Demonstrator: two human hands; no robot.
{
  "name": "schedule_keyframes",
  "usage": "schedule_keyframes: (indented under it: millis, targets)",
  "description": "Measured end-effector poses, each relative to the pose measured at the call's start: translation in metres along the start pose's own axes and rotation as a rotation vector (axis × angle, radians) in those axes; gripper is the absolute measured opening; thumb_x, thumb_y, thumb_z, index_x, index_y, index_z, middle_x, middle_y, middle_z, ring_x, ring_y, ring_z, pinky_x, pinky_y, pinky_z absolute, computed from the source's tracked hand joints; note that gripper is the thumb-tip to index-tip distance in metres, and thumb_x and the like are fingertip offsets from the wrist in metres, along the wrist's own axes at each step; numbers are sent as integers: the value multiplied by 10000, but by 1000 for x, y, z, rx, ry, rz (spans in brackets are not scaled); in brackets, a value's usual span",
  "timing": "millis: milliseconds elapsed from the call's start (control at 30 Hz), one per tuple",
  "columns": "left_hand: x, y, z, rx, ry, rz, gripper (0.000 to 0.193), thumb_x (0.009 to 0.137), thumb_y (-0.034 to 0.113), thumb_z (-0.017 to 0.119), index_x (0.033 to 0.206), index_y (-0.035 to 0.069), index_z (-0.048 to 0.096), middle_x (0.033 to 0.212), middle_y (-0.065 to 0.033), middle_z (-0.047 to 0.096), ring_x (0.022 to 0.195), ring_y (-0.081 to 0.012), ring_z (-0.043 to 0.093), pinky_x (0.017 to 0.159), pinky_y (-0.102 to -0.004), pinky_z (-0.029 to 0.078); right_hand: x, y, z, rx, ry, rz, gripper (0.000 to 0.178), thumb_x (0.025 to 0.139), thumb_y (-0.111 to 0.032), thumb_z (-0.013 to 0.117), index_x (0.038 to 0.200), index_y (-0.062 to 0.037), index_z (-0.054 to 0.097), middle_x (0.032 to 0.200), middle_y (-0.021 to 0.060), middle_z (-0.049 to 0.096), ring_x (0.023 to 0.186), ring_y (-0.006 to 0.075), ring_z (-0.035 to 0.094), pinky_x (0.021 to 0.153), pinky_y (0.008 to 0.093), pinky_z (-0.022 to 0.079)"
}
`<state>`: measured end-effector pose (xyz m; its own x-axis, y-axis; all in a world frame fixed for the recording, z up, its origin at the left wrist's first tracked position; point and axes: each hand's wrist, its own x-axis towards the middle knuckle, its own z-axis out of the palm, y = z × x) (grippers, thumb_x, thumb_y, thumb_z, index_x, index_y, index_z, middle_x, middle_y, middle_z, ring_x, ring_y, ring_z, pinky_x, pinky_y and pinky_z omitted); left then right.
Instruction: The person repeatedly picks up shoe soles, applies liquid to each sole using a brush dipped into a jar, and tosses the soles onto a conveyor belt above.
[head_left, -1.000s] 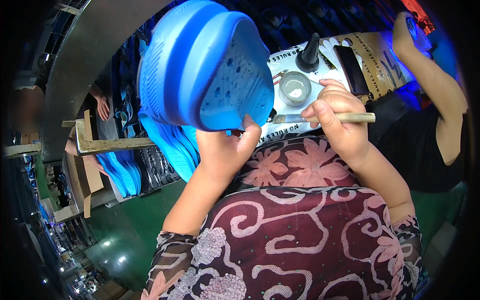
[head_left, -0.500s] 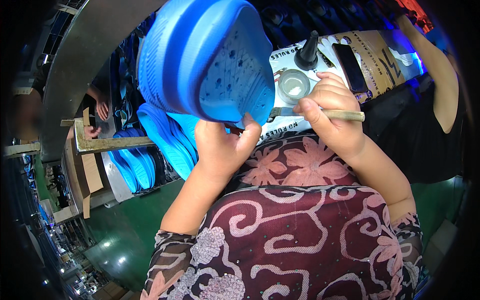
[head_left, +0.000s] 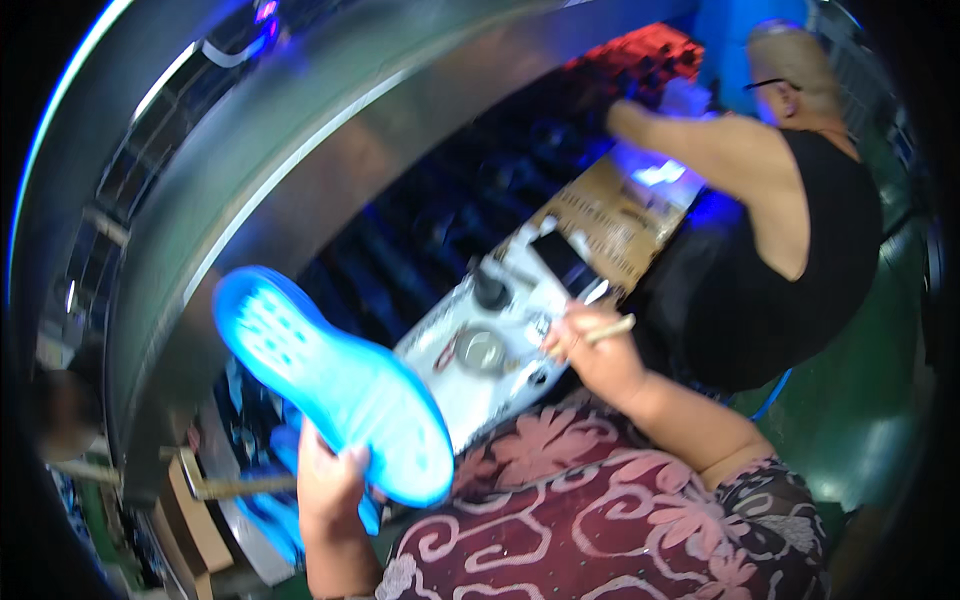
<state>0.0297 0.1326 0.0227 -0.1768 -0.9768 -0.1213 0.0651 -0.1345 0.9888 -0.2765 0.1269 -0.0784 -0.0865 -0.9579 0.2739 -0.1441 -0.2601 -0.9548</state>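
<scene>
A bright blue shoe sole [head_left: 345, 385] is in my left hand [head_left: 332, 475], which grips its near edge with the thumb on top. Its inner face is turned up and its far end points away to the left. My right hand [head_left: 598, 350] is closed round a brush, whose pale wooden handle [head_left: 615, 328] sticks out past the fingers; the bristles are hard to make out. Beside that hand stands a round clear dish [head_left: 480, 350] on a white-covered work surface [head_left: 430, 372]. A black cone-shaped nozzle [head_left: 490, 288] stands just behind the dish.
A dark phone [head_left: 568, 262] lies near my right hand, with brown cardboard [head_left: 590, 225] beyond. At the right a co-worker in black [head_left: 820, 230] reaches over the dark line. Left of me are more blue soles [head_left: 270, 525] and an open cardboard box [head_left: 200, 525].
The view has swung right, bringing the co-worker into fuller view. The sole has moved lower and left and now lies flatter, inner face up. The brush has come away from the sole.
</scene>
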Motion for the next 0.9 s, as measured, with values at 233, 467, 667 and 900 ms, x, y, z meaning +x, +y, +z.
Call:
schedule_keyframes:
  millis: [233,467,667,900]
  targets:
    - [178,91,183,45,-898,39,538,809,242,689,1228,6,449,939,-112,633,644,-145,613,487,-205,475,-1,8,-78,-65,194,47,271,920,-171,566,718,-31,681,592,70,608,569,202,580,576,336,432]
    - [368,200,327,-670,-316,32,293,872,4,587,1108,-70,429,978,-199,584,756,-260,619,641,-252,547,-12,31,-87,-57,139,89,329,954,-205,513,758,12,663,675,85,594,595,161,578,561,290,453]
    - [208,106,238,-212,-481,358,547,909,126,609,1393,14,378,941,-153,607,813,-202,629,712,-317,528,-16,43,-85,111,129,234,342,976,-209,493,793,27,658,705,57,604,631,105,573,580,247,446]
    - [20,-20,-96,772,633,443,106,902,76,588,956,-15,584,924,-71,603,862,-140,585,793,-275,476,-9,50,-30,333,5,266,327,973,-226,523,801,14,664,701,46,627,597,86,552,583,236,445]
